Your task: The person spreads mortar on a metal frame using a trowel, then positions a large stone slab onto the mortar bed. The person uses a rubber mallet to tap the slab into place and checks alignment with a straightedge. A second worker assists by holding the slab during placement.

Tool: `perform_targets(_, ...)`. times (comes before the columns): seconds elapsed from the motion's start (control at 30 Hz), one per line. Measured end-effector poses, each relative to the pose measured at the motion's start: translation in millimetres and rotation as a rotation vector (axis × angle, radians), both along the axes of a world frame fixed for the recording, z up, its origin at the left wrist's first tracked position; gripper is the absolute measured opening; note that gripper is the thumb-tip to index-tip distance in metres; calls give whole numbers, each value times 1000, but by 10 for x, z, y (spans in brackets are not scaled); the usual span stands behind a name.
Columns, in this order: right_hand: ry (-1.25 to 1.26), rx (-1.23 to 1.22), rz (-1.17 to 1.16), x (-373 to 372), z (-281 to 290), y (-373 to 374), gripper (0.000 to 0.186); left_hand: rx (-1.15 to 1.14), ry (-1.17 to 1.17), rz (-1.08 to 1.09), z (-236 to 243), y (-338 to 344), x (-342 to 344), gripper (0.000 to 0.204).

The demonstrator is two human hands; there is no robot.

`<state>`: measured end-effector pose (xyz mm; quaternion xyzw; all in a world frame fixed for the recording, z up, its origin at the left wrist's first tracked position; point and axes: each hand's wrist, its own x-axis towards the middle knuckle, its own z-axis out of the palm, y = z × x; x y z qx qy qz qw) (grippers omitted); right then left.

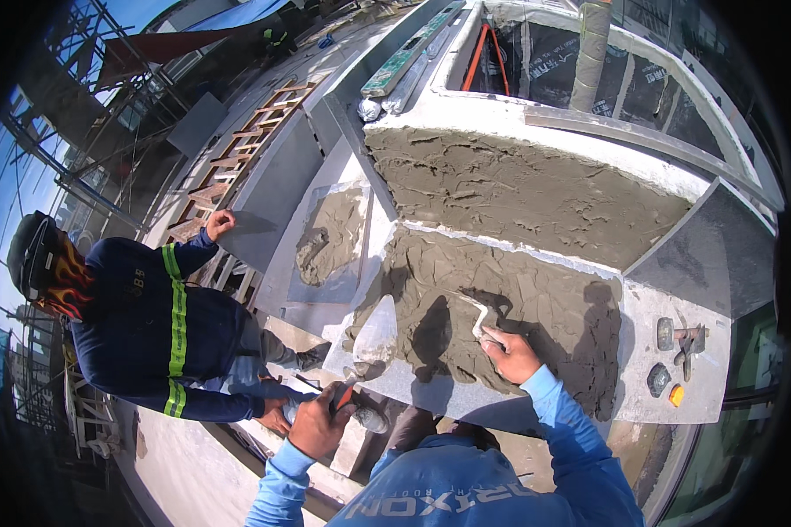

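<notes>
My left hand [318, 423] is closed round the red-orange handle of a pointing trowel [376, 338]. Its blade is smeared with mortar and lies by the left edge of the wet mortar bed [536, 294]. My right hand [511, 354] reaches over that bed, fingers pinched on a thin, curved white piece [477, 314] whose kind I cannot make out. Behind the bed rises an upright face coated with rough mortar [518, 189]. Shadows fall across the bed.
At left stands a co-worker [171, 316] in a dark jacket with yellow-green bands. A board with mortar [332, 233] lies beyond the bed. On the right slab sit a mallet [681, 335], a dark hexagonal item [659, 379] and a yellow item [676, 395]. A wooden ladder [259, 132] lies behind.
</notes>
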<state>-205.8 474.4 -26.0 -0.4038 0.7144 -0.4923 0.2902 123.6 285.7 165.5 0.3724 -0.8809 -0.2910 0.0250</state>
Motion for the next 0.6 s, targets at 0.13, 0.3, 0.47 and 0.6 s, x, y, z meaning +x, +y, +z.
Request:
perform_targets(0.13, -326, 123, -115, 65, 354, -123, 47, -154, 66, 224, -426, -400, 308, 51)
perform_targets(0.3, -369, 129, -170, 237, 676, -258, 45, -265, 8, 303, -1246, -1440, 311, 53)
perform_targets(0.47, -88, 148, -118, 352, 633, -319, 44, -174, -110, 426, -1809, -2271, 133, 48)
perform_targets(0.6, 91, 227, -82, 342, 880, -836, 41, -148, 201, 601, -2266, -2339, 306, 49)
